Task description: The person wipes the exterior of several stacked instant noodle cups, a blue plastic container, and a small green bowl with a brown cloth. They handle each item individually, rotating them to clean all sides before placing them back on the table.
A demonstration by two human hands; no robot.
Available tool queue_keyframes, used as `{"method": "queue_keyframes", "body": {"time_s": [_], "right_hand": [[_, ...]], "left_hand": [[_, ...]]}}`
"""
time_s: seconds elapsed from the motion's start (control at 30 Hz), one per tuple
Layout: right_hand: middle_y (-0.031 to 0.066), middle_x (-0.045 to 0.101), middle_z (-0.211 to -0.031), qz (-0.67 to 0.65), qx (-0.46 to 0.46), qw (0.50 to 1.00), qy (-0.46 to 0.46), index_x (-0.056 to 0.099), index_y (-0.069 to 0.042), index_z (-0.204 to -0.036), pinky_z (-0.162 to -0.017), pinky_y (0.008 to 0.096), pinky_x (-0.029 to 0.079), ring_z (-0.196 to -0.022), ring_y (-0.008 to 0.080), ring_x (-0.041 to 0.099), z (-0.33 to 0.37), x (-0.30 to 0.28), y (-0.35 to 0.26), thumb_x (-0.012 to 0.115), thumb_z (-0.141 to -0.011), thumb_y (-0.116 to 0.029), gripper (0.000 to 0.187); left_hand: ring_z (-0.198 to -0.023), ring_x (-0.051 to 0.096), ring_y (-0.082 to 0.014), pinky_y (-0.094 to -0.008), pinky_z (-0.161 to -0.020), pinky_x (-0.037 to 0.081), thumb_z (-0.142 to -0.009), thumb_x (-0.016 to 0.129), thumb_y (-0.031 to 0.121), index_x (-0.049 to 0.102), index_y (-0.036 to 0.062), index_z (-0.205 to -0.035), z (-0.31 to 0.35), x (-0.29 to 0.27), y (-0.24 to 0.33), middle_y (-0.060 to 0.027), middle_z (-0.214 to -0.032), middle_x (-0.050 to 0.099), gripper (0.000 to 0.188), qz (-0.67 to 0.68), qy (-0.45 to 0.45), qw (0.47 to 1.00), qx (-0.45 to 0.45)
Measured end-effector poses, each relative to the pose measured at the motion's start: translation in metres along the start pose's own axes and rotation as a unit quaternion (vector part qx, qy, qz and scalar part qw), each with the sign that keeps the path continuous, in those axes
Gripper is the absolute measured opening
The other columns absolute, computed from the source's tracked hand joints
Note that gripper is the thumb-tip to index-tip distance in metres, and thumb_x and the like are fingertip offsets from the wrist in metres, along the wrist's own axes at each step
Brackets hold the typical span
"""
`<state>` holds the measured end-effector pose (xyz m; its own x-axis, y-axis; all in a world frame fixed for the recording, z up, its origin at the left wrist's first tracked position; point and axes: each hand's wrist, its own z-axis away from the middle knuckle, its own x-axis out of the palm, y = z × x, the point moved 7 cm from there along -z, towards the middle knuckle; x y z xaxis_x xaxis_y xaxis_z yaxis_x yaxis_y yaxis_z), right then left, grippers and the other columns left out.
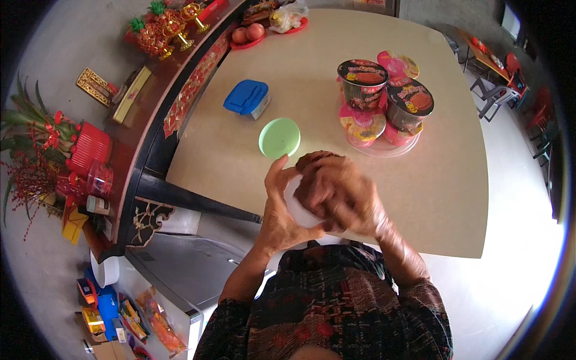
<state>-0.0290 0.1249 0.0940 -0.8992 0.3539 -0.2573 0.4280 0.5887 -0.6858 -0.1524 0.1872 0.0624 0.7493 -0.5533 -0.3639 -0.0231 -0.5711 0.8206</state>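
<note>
Near the front edge of the table, my left hand [279, 210] curves around a white round dish or bowl [298, 207], thumb and fingers on its rim. My right hand [348, 192], smeared by motion, is pressed over it with a bunched brown cloth [310, 165] under the fingers. Part of the white piece is hidden behind the cloth and hand. Just beyond my left fingertips sits a light green round bowl [279, 138]. Farther back stands a clear plastic box with a blue lid [246, 97].
Black instant-noodle cups [410, 105] are stacked on pink-and-yellow cups [363, 124] on a clear tray at the right. Red fruit [248, 33] lies on a red plate at the far left. A dark carved cabinet [157, 126] with potted plants borders the table's left side.
</note>
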Motion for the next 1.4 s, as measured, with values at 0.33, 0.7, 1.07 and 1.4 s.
{"method": "queue_keyframes", "body": {"time_s": [0.33, 0.7, 1.07, 1.4], "right_hand": [[0.0102, 0.060, -0.105, -0.133, 0.168, 0.976, -0.033, 0.056, -0.001, -0.107, -0.082, 0.0357, 0.048, -0.101, 0.0183, 0.057, 0.001, -0.001, 0.037, 0.063, -0.086, -0.019, 0.029], [0.0105, 0.060, -0.113, -0.216, 0.282, 0.933, 0.057, 0.049, 0.001, -0.122, -0.091, 0.0328, 0.044, -0.106, 0.0139, 0.053, 0.022, 0.005, 0.065, 0.060, -0.087, -0.017, 0.041], [0.0083, 0.058, -0.077, 0.272, -0.067, 0.957, 0.075, 0.059, -0.007, -0.099, -0.059, 0.0387, 0.054, -0.074, 0.0277, 0.061, 0.002, -0.024, 0.005, 0.063, -0.071, -0.010, 0.028], [0.0145, 0.060, -0.081, 0.082, -0.043, 0.982, 0.167, 0.057, -0.004, -0.099, -0.063, 0.0396, 0.050, -0.072, 0.0324, 0.061, 0.013, -0.038, 0.014, 0.066, -0.076, -0.013, 0.026]], "left_hand": [[-0.116, 0.046, -0.0329, -0.0436, -0.097, 0.041, -0.052, 0.084, 0.017, 0.003, 0.0089, -0.142, 0.001, 0.001, 0.010, -0.0199, -0.128, 0.036, 0.122, 0.042, -0.015, 0.999, 0.022], [-0.109, 0.051, -0.0276, -0.0403, -0.092, 0.043, -0.073, 0.056, 0.048, 0.036, -0.0022, -0.124, 0.000, 0.001, -0.025, -0.0188, -0.118, 0.049, 0.075, 0.244, 0.226, 0.943, -0.023], [-0.109, 0.049, -0.0151, -0.0302, -0.098, 0.036, -0.084, 0.057, 0.012, 0.046, -0.0016, -0.126, -0.019, 0.015, -0.014, -0.0072, -0.117, 0.054, 0.046, 0.157, -0.026, 0.972, -0.172], [-0.110, 0.053, -0.0230, -0.0357, -0.098, 0.041, -0.094, 0.051, 0.025, 0.048, -0.0009, -0.126, -0.009, 0.014, -0.042, -0.0123, -0.124, 0.052, 0.042, 0.173, 0.172, 0.961, -0.129]]}}
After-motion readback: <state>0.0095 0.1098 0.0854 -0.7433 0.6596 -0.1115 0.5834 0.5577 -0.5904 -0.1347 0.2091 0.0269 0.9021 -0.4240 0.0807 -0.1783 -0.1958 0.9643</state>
